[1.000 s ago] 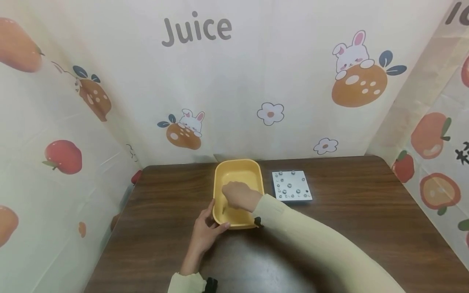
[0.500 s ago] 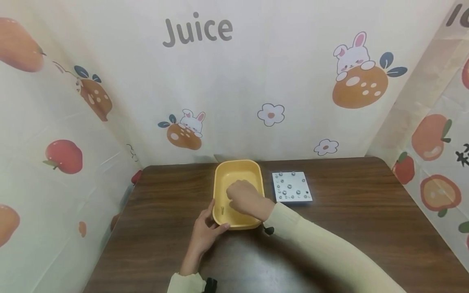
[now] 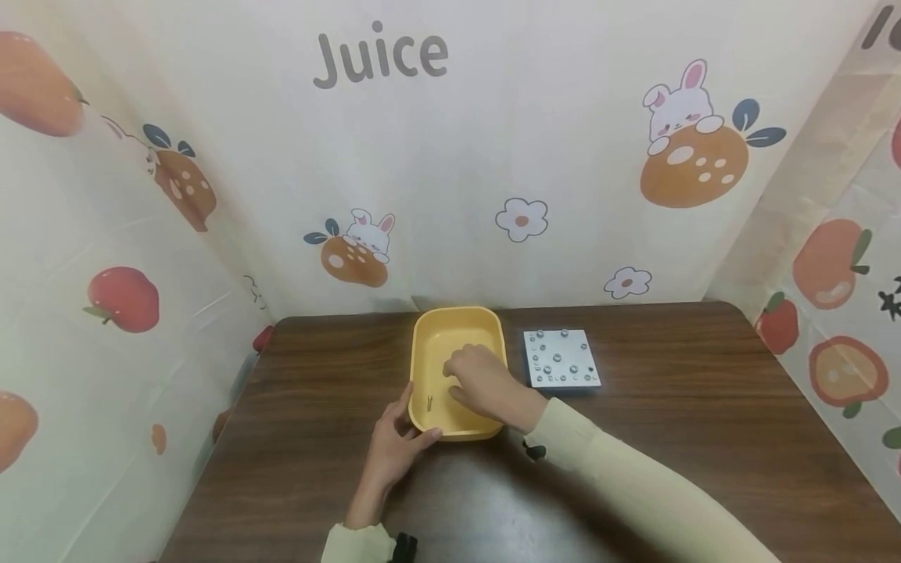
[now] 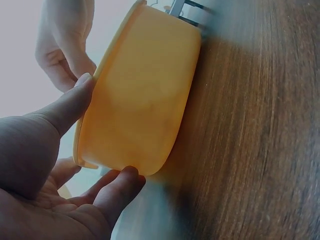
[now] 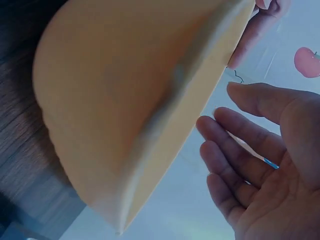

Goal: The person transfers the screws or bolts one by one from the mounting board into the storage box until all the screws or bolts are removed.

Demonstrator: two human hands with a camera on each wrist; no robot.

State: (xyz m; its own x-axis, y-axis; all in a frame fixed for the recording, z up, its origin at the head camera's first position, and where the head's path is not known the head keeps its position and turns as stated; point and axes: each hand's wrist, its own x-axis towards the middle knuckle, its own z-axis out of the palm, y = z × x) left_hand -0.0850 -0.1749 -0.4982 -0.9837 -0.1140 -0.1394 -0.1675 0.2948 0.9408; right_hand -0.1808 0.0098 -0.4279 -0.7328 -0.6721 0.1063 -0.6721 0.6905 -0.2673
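A yellow plastic tray [image 3: 457,314] stands on the table, and a small thin screw [image 3: 429,403] lies on its floor near the left side. My left hand [image 3: 394,446] holds the tray's near-left corner, thumb at the front rim and fingers along the left wall. In the left wrist view, the thumb and fingers of that hand [image 4: 60,175] span the tray's corner. Over the tray hovers my right hand [image 3: 482,379]. The right wrist view shows its fingers loosely bent, thumb apart, with nothing between them; the tray wall [image 5: 115,90] is close by.
Right of the tray sits a light grey square plate [image 3: 561,358] carrying several bolts. The dark wood table [image 3: 338,367] ends at the back against a printed curtain [image 3: 450,156]. Similar curtain hangs at both sides.
My right hand has shifted a little to the right over the tray, and its thumb and fingers have spread apart. The screw shows more fully. My left hand keeps its place.
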